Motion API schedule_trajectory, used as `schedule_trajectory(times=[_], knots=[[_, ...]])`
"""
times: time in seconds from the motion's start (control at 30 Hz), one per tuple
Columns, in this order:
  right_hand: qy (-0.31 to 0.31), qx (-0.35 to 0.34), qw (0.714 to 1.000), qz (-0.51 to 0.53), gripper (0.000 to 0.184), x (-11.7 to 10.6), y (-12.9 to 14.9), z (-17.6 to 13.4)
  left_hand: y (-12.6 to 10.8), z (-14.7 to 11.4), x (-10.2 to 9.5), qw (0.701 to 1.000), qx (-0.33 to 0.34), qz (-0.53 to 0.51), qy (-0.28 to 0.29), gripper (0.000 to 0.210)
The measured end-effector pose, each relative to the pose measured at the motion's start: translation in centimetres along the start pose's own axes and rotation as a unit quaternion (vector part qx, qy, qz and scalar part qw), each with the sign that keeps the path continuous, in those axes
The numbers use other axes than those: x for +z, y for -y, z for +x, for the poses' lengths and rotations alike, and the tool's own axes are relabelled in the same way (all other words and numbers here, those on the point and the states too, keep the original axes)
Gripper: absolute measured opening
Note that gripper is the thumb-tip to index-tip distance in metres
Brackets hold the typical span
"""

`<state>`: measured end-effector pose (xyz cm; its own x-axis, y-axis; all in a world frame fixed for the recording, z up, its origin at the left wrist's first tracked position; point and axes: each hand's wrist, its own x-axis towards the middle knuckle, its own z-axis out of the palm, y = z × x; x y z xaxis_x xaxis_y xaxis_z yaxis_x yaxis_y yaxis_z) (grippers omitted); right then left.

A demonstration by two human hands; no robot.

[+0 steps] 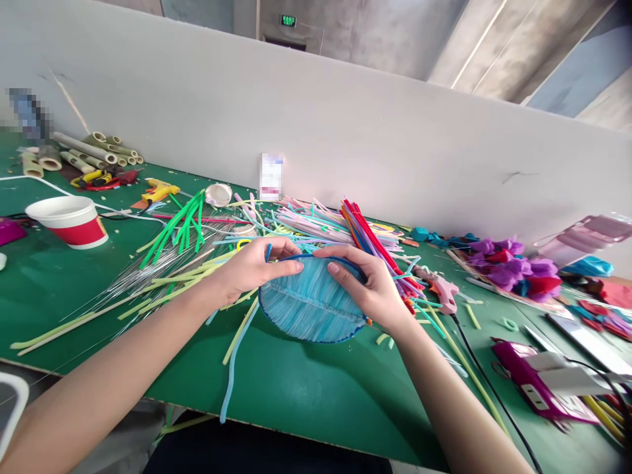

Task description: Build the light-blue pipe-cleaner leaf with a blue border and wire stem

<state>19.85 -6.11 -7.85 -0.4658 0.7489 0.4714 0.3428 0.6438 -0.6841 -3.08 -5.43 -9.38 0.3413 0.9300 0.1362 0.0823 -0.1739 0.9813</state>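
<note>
Between my hands is a round blue piece (311, 299) with a streaked surface, a ridge across its middle and a dark blue rim. My left hand (261, 266) pinches its upper left edge between thumb and fingers. At the upper right edge, my right hand (368, 283) grips it, thumb on the near face and fingers behind. The piece is held above the green table, tilted toward me. A light blue pipe cleaner (236, 368) lies below my left hand and hangs toward the table's front edge. Fingertips behind the piece are hidden.
Bundled pipe cleaners (316, 220) lie behind my hands. A pink glue gun (443, 293) with a black cord and a purple power strip (538, 388) are on the right. To the left are a paper cup (72, 224), a yellow glue gun (160, 189) and bamboo tubes (93, 155).
</note>
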Motion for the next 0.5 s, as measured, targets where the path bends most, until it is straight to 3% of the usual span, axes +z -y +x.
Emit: schedule_trajectory(times=[0.27,0.5], knots=[[-0.026,-0.007,1.0,0.009,0.022,-0.13,-0.16,-0.23,0.11,-0.17,-0.59,0.994,-0.067,-0.06,0.061,0.033],[-0.016,-0.011,1.0,0.004,0.021,-0.16,-0.41,-0.12,0.31,0.13,-0.42,0.993,-0.09,-0.081,0.004,0.037]])
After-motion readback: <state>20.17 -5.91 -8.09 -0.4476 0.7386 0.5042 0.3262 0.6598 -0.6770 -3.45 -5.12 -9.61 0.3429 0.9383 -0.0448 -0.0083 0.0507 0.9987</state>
